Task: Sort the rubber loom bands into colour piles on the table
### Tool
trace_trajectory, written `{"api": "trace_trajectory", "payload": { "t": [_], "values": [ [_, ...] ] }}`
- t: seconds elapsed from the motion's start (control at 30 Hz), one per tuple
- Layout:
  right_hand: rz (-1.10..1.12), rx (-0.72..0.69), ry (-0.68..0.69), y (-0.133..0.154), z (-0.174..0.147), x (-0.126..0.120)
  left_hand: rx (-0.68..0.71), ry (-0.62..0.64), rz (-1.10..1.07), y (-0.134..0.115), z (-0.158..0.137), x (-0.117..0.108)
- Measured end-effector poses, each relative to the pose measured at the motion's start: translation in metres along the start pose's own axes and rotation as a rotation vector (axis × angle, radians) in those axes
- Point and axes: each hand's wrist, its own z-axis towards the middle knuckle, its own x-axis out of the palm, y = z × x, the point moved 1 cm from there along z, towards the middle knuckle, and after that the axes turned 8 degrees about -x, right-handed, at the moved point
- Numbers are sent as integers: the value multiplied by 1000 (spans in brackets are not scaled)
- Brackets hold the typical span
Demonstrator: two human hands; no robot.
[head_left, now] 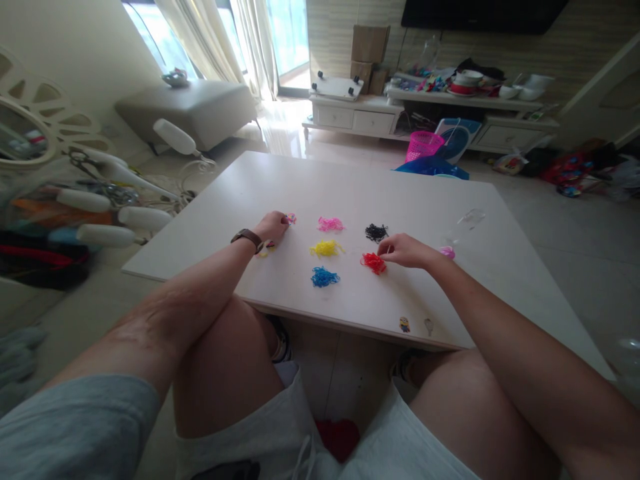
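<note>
Small piles of what look like loom rubber bands lie on the white table [430,200]: pink [331,225], yellow [326,249], blue [325,277], black [375,232] and red [373,263]. My right hand [404,251] is at the right edge of the red pile, thumb and fingers pinched together against the bands. At the left, my left hand [273,227], with a dark watch [247,237] on its wrist, has its fingers closed at a small multicoloured bundle [291,218]. Its fingertips are partly hidden. Beside that wrist lies a small yellow and dark piece [271,246].
Near the front edge lie a yellow cartoon figure sticker [404,325] and a small clear piece [429,327]. A pink item [448,252] sits by my right forearm, with a clear plastic piece [471,217] behind it. A pink basket [424,145] stands beyond the table.
</note>
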Motion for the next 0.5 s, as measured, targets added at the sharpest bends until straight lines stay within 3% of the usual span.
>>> {"api": "trace_trajectory", "payload": {
  "t": [0.2, 0.5],
  "values": [
    [-18, -12, 2, 1, 0, 0, 94, -57, -135, -3, 2, -2],
    [-20, -5, 3, 3, 0, 0, 351, 66, -169, -29, -10, 0]
  ]
}}
